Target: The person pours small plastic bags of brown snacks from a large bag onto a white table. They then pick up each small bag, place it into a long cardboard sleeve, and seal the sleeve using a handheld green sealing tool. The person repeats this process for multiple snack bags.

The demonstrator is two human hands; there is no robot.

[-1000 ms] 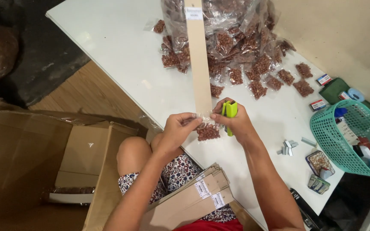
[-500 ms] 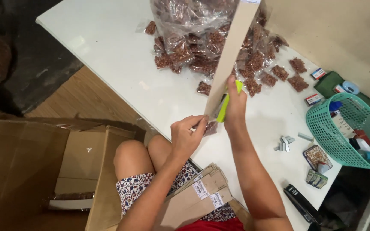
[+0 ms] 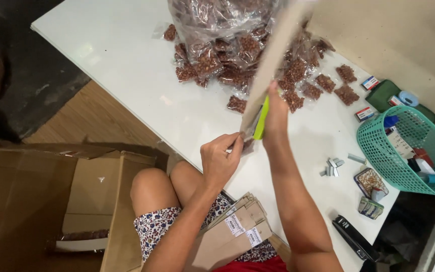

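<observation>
**Hands work a small packet against a cardboard strip at a white table**

Cardboard fills the left of the picture: an open brown box [image 3: 31, 201] sits on the floor well left of the white table [image 3: 127, 65], near the seated person's knee. A stack of folded cardboard strips [image 3: 232, 234] with small white labels rests on the person's lap, just below the table's near edge.

At that edge, the left hand [image 3: 220, 161] is closed in a pinch on a small clear packet [image 3: 247, 146] of brown pieces, holding it at the bottom end of a long cardboard strip [image 3: 273, 65] that rises at a slant over the table. The right hand [image 3: 276, 116] is wrapped around a lime-green tool [image 3: 261, 118], pressed against the strip's lower end; what kind of tool it is cannot be told for certain.

The packet looks light, soft and slippery in its film, best pinched by its flat top margin. The strip looks thin, stiff along its length and easily creased, so a hold near the lower end should steady it.

Farther up the table lies a heap of like packets [image 3: 237, 45] in clear bags. To the right of the hands, loose bars of staples [image 3: 332, 167] lie on the table, then a black stapler [image 3: 354, 238] at the near edge and a teal basket [image 3: 409, 151] of odds and ends at the far right.
</observation>
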